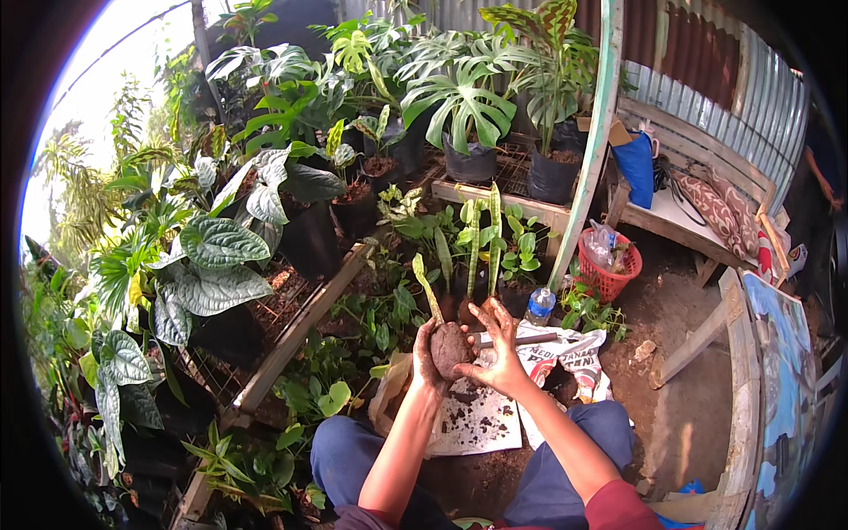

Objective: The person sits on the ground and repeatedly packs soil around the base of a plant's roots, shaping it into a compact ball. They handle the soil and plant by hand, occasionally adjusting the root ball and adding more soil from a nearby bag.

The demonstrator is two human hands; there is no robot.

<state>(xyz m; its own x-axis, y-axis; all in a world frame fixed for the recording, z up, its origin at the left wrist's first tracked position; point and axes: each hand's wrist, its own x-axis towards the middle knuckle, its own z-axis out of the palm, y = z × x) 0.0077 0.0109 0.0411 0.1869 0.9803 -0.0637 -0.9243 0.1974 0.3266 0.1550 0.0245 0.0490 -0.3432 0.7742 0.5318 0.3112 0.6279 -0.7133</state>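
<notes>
A rounded ball of dark, moist soil (452, 350) rests in my left hand (424, 358), which cups it from the left and below. From its top a single upright snake plant leaf (426, 286) leans to the left. My right hand (495, 344) is at the ball's right side with fingers spread; its thumb appears to touch the lower right of the ball. Both hands are smeared with soil. Just beyond them stand more snake plant leaves (494, 238), their bases partly hidden by my right hand. Below lies a white sheet (480, 424) scattered with dark soil crumbs.
A printed white sack (583, 354) holding soil lies to the right, a tool handle (523, 340) across it. Behind stand a water bottle (540, 306) and a red plastic basket (609, 265). A wooden-edged rack (298, 331) with potted plants borders the left; a wooden frame (735, 397) borders the right.
</notes>
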